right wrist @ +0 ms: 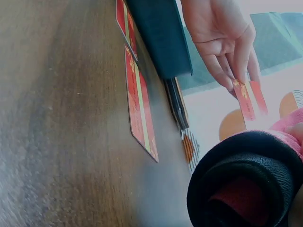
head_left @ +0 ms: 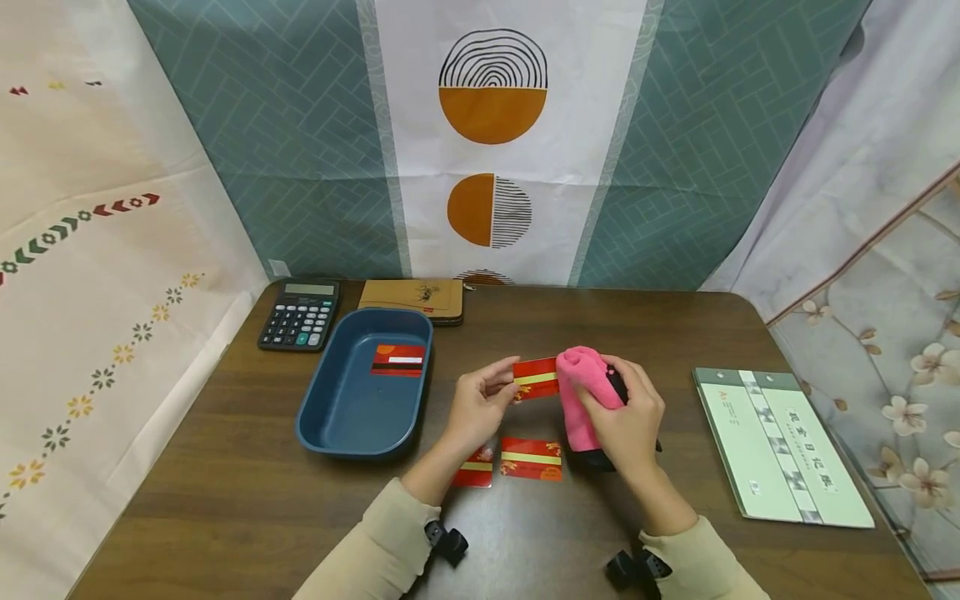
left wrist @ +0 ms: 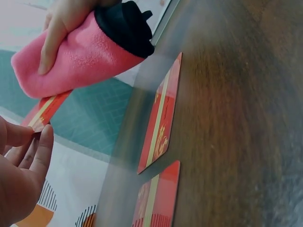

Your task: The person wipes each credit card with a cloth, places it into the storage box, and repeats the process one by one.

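My left hand [head_left: 478,406] pinches one end of a red card [head_left: 536,385] with a yellow stripe, thumb against fingers. The card's other end meets a pink fuzzy cloth [head_left: 581,412], which covers that end. My right hand [head_left: 632,423] grips this cloth, the thumb lying across its front. Black material [left wrist: 124,29] is bunched with the cloth; in the right wrist view it is a rolled black leathery opening [right wrist: 236,165], dark red inside. Below the hands, two similar red cards [head_left: 531,458] [head_left: 474,475] lie on the table, the left one partly behind my left wrist.
A blue plastic bin [head_left: 337,421] stands left of my left hand, with a red card [head_left: 397,371] inside showing its dark stripe. Behind it are a calculator [head_left: 300,315] and a tan zipped notebook or wallet [head_left: 408,296]. A pale green book [head_left: 780,446] lies at the right.
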A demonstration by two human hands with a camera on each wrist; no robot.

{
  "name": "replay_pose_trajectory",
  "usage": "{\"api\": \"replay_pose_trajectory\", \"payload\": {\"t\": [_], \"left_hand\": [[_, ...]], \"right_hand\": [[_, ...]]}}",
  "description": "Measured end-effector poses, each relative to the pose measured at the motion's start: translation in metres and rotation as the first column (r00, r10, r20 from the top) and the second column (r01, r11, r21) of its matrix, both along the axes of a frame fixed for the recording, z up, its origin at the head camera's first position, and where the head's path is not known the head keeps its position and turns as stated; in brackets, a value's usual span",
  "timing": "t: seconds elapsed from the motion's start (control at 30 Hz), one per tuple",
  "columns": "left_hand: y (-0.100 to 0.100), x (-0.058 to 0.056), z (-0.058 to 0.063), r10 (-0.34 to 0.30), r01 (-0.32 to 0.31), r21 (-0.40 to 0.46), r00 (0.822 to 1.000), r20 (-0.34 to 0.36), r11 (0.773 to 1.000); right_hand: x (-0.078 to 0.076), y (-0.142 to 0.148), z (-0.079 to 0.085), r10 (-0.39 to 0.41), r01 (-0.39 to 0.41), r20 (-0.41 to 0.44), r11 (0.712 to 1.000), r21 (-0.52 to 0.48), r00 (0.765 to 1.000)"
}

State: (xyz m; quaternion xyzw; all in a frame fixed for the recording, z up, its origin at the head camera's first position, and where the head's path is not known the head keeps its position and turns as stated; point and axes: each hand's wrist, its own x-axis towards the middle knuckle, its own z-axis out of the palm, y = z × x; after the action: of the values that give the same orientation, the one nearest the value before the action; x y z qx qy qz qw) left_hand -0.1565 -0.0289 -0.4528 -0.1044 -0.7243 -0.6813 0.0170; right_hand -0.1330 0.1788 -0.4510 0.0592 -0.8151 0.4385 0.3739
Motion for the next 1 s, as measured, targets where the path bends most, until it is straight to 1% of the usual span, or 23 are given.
{"api": "replay_pose_trajectory", "payload": {"t": [0.2, 0.4, 0.5, 0.57, 0.67, 0.8, 0.9, 1.0], "left_hand": [[0.006, 0.0, -0.001, -0.023, 0.023, 0.01, 0.999, -0.023, 1.0], [0.015, -0.001, -0.001, -0.078, 0.082, 0.058, 0.995, -0.067, 0.995], [0.015, -0.002, -0.001, -0.088, 0.094, 0.074, 0.993, -0.083, 0.993], [0.013, -0.002, 0.0, -0.072, 0.077, 0.067, 0.995, -0.075, 0.995], [0.009, -0.003, -0.001, -0.047, 0.049, 0.049, 0.998, -0.048, 0.998], [0.005, -0.003, -0.003, -0.034, 0.035, 0.036, 0.999, -0.035, 0.999], [0.004, -0.003, -0.003, -0.03, 0.031, 0.032, 0.999, -0.02, 0.999], [0.004, -0.002, -0.003, -0.027, 0.028, 0.025, 1.0, -0.006, 0.999]], "right_hand": [[0.001, -0.009, -0.002, 0.032, -0.032, -0.005, 0.999, 0.006, 0.999], [0.007, -0.029, 0.001, 0.1, -0.1, -0.04, 0.995, 0.008, 0.994], [0.008, -0.031, 0.002, 0.109, -0.109, -0.037, 0.994, 0.009, 0.993], [0.007, -0.028, 0.001, 0.095, -0.095, -0.043, 0.995, 0.011, 0.995], [0.005, -0.019, -0.001, 0.053, -0.052, -0.041, 0.998, 0.025, 0.998], [0.005, -0.008, -0.002, -0.004, 0.005, -0.022, 1.0, 0.021, 1.0], [0.005, -0.004, -0.002, -0.023, 0.023, -0.007, 1.0, 0.01, 1.0], [0.006, -0.005, -0.003, -0.023, 0.023, -0.001, 1.0, 0.008, 1.0]]}}
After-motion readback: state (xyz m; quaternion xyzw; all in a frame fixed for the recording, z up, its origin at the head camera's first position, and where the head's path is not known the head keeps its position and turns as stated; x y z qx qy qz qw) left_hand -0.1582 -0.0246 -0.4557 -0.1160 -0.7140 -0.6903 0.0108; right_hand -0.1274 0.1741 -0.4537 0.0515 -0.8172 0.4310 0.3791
